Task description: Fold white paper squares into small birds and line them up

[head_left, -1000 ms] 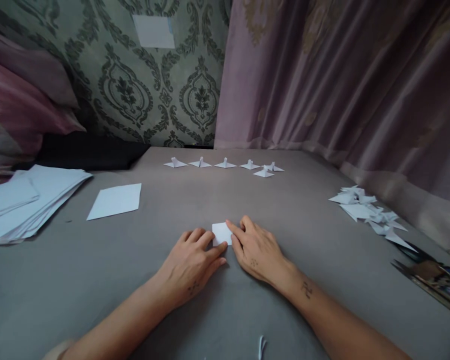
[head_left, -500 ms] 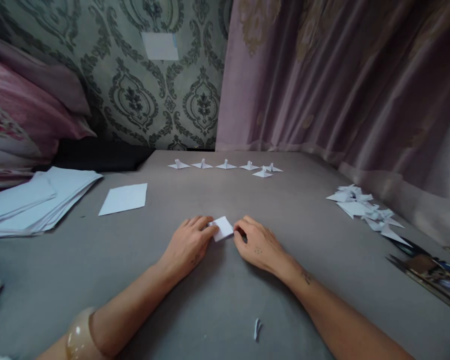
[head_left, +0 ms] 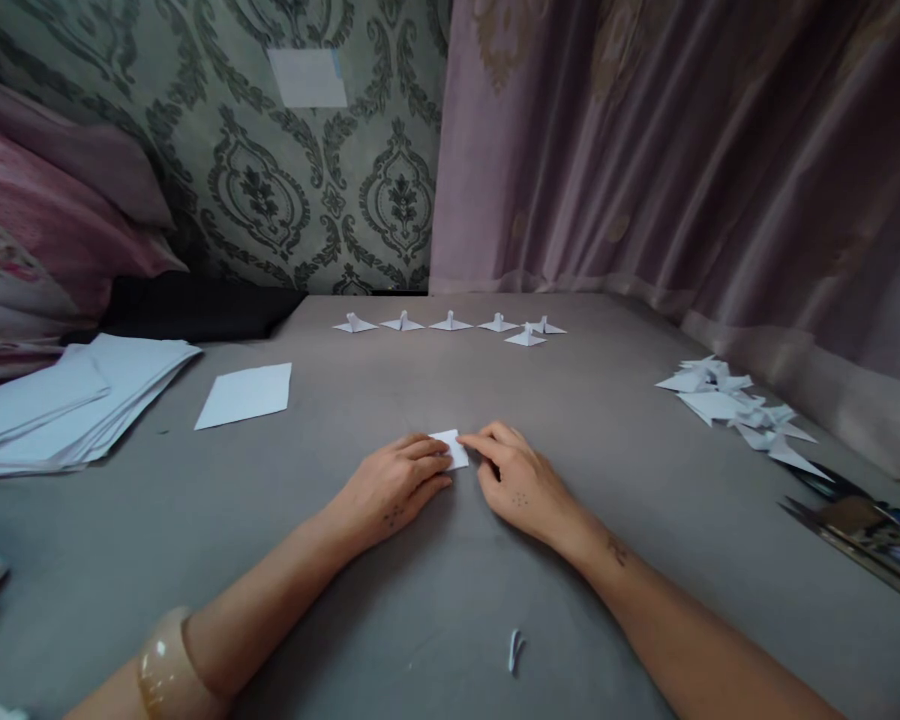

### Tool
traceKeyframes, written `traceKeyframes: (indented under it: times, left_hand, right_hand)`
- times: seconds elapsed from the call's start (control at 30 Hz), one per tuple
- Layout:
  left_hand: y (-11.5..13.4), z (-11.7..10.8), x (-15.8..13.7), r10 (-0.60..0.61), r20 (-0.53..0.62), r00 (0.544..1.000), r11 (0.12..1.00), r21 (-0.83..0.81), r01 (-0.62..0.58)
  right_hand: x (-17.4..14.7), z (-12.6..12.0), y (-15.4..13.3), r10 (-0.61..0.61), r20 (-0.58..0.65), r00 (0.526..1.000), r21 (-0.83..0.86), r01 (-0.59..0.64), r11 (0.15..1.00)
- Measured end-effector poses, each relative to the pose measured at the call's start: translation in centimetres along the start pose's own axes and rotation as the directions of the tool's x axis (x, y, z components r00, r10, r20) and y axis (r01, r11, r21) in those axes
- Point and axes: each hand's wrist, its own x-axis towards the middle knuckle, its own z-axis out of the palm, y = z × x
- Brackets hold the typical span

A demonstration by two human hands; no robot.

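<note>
A small folded square of white paper lies on the grey table in front of me. My left hand rests flat over its left part, fingers stretched out, pressing it down and hiding that side. At the paper's right edge is my right hand, its index fingertip touching the upper right corner and its thumb held apart below. No grip on the paper shows in the right hand. Nearer me lies a small bent white strip.
Several folded paper cranes stand in a row at the back. More folded paper pieces are heaped at right, near scissors. On the left are a single paper square and a stack of white sheets.
My left hand has spread flat and slid right over the folded paper, which has turned slightly. My right index finger has straightened onto its corner. The view has shifted a little.
</note>
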Motion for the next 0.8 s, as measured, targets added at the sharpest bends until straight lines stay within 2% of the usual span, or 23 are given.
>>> traceKeyframes:
  times: [0.17, 0.3, 0.4, 0.5, 0.57, 0.6, 0.67, 0.73, 0.8]
  left_hand:
    - [0.2, -0.4, 0.6, -0.005, 0.037, 0.999, 0.997, 0.082, 0.002]
    - [1.1, -0.4, 1.4, 0.034, 0.068, 0.997, 0.966, 0.253, -0.051]
    - [1.2, -0.2, 1.6, 0.064, 0.018, 0.998, 0.953, 0.295, -0.066]
    - [1.2, -0.6, 1.6, 0.006, -0.161, 0.987, 0.989, 0.145, 0.018]
    - [1.6, -1.2, 1.5, -0.175, -0.261, 0.949, 0.984, -0.078, 0.16]
    - [1.9, -1.6, 1.4, -0.299, -0.263, 0.917, 0.945, -0.214, 0.247]
    - [2.6, -2.4, 1.3, -0.495, -0.153, 0.855, 0.779, -0.513, 0.36]
    - [3.2, -2.9, 1.1, -0.596, -0.007, 0.803, 0.556, -0.726, 0.405]
    - [3.6, -3.0, 1.0, -0.633, 0.101, 0.768, 0.363, -0.837, 0.409]
  right_hand:
    - [0.3, 0.1, 0.1, -0.008, 0.001, 1.0, -0.049, 0.008, 0.999]
    - [0.4, 0.5, 0.6, 0.018, -0.039, 0.999, 0.043, -0.016, 0.999]
    - [0.3, 0.7, 0.8, -0.011, -0.102, 0.995, 0.135, 0.024, 0.99]
    - [0.4, 0.5, 0.5, -0.075, -0.187, 0.979, 0.226, 0.118, 0.967]
    - [0.3, 0.1, 0.1, -0.064, -0.204, 0.977, 0.308, 0.126, 0.943]
    - [0.3, -0.1, -0.2, -0.028, -0.186, 0.982, 0.361, 0.095, 0.928]
    - [0.2, -0.6, -0.7, 0.064, -0.09, 0.994, 0.497, -0.011, 0.868]
    - [0.0, -1.2, -1.2, 0.134, 0.036, 0.99, 0.642, -0.125, 0.757]
    - [-0.2, -1.6, -1.6, 0.159, 0.126, 0.979, 0.744, -0.199, 0.638]
